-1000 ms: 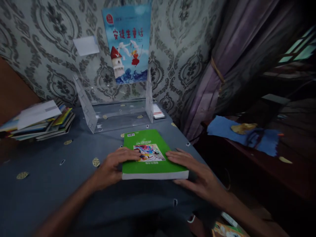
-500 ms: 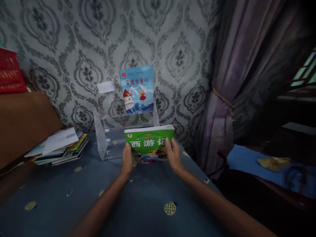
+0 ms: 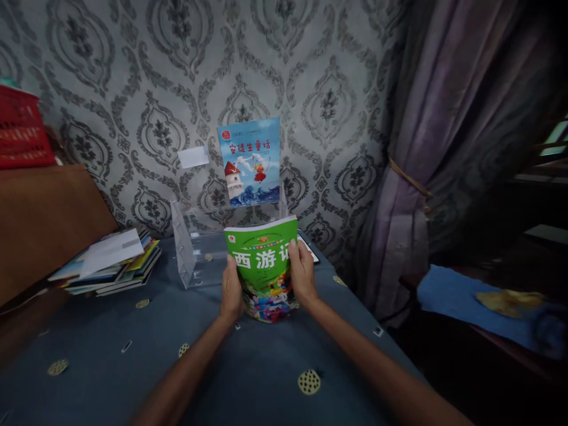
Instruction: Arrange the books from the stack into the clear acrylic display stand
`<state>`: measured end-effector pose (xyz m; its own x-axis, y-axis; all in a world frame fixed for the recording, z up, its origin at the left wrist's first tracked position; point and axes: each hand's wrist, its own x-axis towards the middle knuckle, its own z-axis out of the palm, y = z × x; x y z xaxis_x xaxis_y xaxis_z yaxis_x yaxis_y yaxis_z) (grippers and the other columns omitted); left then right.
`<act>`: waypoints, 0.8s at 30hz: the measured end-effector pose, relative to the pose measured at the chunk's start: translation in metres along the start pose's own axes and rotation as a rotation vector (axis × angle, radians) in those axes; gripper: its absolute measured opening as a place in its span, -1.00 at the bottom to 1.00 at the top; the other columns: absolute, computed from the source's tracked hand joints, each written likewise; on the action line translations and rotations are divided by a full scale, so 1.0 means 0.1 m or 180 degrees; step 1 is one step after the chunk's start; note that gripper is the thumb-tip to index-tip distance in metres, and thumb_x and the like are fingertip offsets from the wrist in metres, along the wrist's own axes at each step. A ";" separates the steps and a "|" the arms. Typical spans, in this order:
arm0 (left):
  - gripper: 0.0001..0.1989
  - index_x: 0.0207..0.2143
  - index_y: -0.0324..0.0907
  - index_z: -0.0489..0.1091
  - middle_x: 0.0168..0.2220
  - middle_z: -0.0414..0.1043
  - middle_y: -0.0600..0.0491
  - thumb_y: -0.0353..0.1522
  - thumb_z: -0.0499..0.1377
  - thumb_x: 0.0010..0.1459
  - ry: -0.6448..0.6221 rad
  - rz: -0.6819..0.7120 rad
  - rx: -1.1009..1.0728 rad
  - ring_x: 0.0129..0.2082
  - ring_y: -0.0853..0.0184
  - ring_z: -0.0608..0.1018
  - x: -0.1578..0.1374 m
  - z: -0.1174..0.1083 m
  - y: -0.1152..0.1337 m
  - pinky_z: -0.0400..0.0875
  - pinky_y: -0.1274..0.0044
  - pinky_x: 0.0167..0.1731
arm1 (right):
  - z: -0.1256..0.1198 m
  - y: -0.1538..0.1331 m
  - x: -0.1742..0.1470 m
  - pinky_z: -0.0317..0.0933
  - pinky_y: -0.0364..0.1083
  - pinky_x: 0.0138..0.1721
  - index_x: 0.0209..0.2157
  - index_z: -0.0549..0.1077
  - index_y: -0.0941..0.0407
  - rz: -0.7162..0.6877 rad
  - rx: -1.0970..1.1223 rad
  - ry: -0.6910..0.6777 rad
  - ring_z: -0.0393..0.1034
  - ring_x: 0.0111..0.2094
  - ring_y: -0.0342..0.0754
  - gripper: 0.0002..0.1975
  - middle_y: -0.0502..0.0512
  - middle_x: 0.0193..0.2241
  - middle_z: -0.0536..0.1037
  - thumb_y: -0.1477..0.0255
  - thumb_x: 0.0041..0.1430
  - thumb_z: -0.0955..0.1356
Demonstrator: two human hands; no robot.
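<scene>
so the left hand [image 3: 231, 290] and right hand [image 3: 303, 273] are gripping the green book [image 3: 266, 266] by its sides, nearer than the clear stand [image 3: 181, 248]; looks like the holding-up step, next move probably wants an even 2-handed grip

Green book [image 3: 261, 273]: now front cover to the viewer, against back cover up a second ago; steeper than half a second ago, its cover newly bowed. Left hand [image 3: 231, 290] and right hand [image 3: 303, 275]: shifted from lying across the back cover to gripping the side edges. Phone [image 3: 312, 249], far right of the book: partly visible again, after being hidden half a second ago.
</scene>
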<state>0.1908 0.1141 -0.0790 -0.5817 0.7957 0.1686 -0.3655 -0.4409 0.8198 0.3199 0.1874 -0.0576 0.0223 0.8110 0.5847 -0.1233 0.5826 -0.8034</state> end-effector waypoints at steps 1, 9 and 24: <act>-0.58 -0.03 -0.10 0.53 0.03 0.60 0.04 -0.02 0.11 0.31 0.0007 0.0068 0.0062 0.23 0.28 0.46 -0.01 0.02 0.01 0.21 0.41 0.31 | 0.00 0.00 0.00 0.09 -0.09 -0.40 -0.49 0.16 0.02 0.0031 0.0011 -0.0020 0.10 -0.43 -0.08 -0.51 -0.10 -0.54 0.18 -0.10 0.25 0.20; -0.55 -0.05 -0.11 0.54 0.01 0.61 0.03 -0.01 0.08 0.31 -0.0044 0.0072 0.0056 0.17 0.25 0.52 -0.01 0.08 0.02 0.25 0.35 0.29 | -0.09 0.01 -0.04 0.22 -0.07 -0.35 -0.42 0.25 0.02 0.0182 0.0116 -0.0325 0.23 -0.39 -0.04 -0.56 -0.05 -0.48 0.31 -0.06 0.27 0.21; -0.52 -0.01 -0.13 0.53 0.04 0.59 0.00 0.01 0.09 0.30 -0.0288 -0.0187 -0.0074 0.19 0.20 0.50 -0.25 0.28 0.19 0.32 0.34 0.26 | -0.44 0.10 -0.50 0.37 0.00 -0.12 -0.10 0.41 0.05 -0.0003 -0.0081 -0.0524 0.45 -0.20 0.04 -0.58 0.10 -0.22 0.55 0.04 0.38 0.15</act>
<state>0.2190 0.0979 -0.0522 -0.4912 0.8542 0.1704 -0.4144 -0.4013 0.8169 0.3614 0.1552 -0.1003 -0.1407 0.7919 0.5942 -0.0982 0.5861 -0.8043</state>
